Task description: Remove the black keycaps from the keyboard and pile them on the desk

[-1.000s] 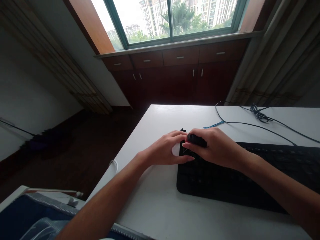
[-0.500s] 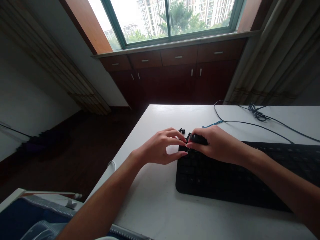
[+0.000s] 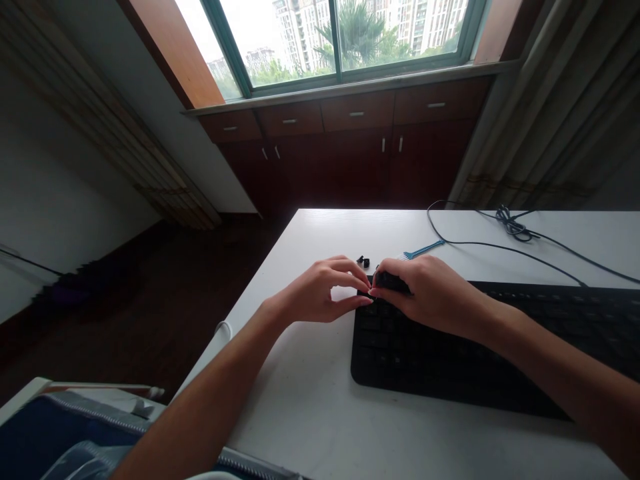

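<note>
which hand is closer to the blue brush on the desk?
Right. The right hand sits just below the blue brush, on the keyboard corner; the left hand is farther off, to its left.

Flat black plastic computer keyboard (image 3: 475, 350) lying on the white table (image 3: 320, 400); small black rounded object (image 3: 391, 281), partly hidden, at its far-left corner.

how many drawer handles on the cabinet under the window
4 horizontal drawer handles in the top row: far left, left of centre, centre, right. Below them are small vertical door pulls; more may be hidden in the dark.
</note>
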The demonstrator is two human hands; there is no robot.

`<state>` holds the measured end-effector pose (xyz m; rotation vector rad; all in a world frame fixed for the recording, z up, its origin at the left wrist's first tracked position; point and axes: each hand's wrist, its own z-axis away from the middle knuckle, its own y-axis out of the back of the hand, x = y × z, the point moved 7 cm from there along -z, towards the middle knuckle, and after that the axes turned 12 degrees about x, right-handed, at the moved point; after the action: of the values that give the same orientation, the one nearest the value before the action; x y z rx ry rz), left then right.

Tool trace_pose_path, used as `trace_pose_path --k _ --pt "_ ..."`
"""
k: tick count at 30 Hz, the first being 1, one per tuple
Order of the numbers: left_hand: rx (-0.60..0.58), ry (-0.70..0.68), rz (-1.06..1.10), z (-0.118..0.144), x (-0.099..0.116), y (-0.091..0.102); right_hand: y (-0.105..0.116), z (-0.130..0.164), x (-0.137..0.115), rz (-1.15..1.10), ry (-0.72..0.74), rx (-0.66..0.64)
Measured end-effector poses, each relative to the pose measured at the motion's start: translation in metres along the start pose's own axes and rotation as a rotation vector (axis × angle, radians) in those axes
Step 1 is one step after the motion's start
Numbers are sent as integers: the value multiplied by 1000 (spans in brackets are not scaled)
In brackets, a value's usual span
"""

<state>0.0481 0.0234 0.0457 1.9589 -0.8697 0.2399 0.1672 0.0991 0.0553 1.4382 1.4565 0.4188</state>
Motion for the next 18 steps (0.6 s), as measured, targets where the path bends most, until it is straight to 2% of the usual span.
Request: trace_pose_path --k 10,14,18 --pt "35 21 20 0 -5 1 -8 -6 4 -42 -129 -21" --pt "27 25 29 0 -4 1 -7 -4 4 -38 -103 14" --pt "21 34 28 0 -4 1 -6 0 4 -131 -34 20"
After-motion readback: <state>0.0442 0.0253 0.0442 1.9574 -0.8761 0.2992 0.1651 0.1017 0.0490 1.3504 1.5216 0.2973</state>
